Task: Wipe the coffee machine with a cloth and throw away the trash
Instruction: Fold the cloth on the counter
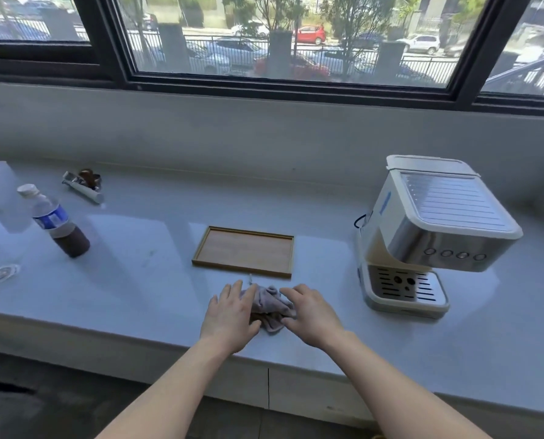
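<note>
A crumpled grey cloth (269,304), lying on the pale counter (137,280) just before a shallow wooden tray (243,251), is pressed by the flat-fingered left hand (229,315) and gripped by the curled right hand (310,315), well apart from the white-and-steel coffee machine (429,236).

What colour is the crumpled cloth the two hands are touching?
The small crumpled fabric cloth is pale greyish-purple, seen best in the head view.
</note>
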Motion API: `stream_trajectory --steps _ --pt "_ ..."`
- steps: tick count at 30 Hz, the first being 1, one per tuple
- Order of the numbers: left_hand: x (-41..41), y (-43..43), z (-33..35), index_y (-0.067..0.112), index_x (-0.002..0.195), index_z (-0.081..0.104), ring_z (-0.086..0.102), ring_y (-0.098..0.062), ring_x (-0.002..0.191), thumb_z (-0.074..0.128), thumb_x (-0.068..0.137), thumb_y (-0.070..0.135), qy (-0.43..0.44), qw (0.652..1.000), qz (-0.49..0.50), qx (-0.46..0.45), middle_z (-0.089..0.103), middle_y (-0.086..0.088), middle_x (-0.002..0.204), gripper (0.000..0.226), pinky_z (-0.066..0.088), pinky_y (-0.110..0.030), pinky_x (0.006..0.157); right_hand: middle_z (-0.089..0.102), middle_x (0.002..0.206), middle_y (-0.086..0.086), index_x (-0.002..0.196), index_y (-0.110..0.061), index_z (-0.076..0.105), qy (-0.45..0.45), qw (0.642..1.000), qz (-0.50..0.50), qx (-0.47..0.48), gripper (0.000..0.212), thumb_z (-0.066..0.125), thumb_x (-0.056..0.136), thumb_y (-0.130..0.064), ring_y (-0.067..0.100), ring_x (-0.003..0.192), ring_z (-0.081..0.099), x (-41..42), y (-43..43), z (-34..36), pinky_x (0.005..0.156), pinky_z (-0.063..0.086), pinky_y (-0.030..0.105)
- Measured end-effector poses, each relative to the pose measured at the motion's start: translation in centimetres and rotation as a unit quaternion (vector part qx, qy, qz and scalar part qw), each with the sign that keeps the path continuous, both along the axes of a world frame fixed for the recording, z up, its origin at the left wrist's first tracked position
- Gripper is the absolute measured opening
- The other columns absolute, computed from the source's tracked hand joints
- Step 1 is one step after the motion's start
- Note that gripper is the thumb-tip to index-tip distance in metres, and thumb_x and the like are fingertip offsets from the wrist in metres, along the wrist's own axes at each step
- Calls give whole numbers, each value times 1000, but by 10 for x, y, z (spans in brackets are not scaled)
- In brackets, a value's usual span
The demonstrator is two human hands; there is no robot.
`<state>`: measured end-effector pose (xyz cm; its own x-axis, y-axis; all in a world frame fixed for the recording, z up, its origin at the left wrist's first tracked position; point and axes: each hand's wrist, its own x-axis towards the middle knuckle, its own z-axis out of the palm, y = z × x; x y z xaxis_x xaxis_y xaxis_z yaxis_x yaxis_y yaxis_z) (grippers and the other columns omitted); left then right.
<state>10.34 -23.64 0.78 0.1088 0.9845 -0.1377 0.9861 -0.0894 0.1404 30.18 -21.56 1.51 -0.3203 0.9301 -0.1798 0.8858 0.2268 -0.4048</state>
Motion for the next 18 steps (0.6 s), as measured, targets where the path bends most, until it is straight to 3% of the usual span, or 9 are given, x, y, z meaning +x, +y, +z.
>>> stream_trajectory --steps 6,11,18 --pt "-5 20 -15 37 152 13 27 -26 145 58 81 48 -40 998 -24 -41 21 -6 161 85 38 -41 109 31 153 -11 148 -39 24 1 997 77 -32 82 67 78 -33 24 132 36 -13 32 -19 100 46 40" --pt "-16 18 -29 37 153 9 42 -18 132 61 77 53 -72 993 -78 -55 24 8 156 94 48 -32 89 25 154 -12 150 -40 13 -22 991 124 -45 94 73 77 -39 23 127 35 -18 35 -37 94 49 42" --pt "-25 43 -39 30 154 16 31 -16 142 64 81 53 -61 987 -140 -39 23 6 160 91 43 -36 104 34 150 -11 148 -32 24 -31 995 99 -9 86 72 78 -39 22 119 41 -25 41 -48 87 51 40"
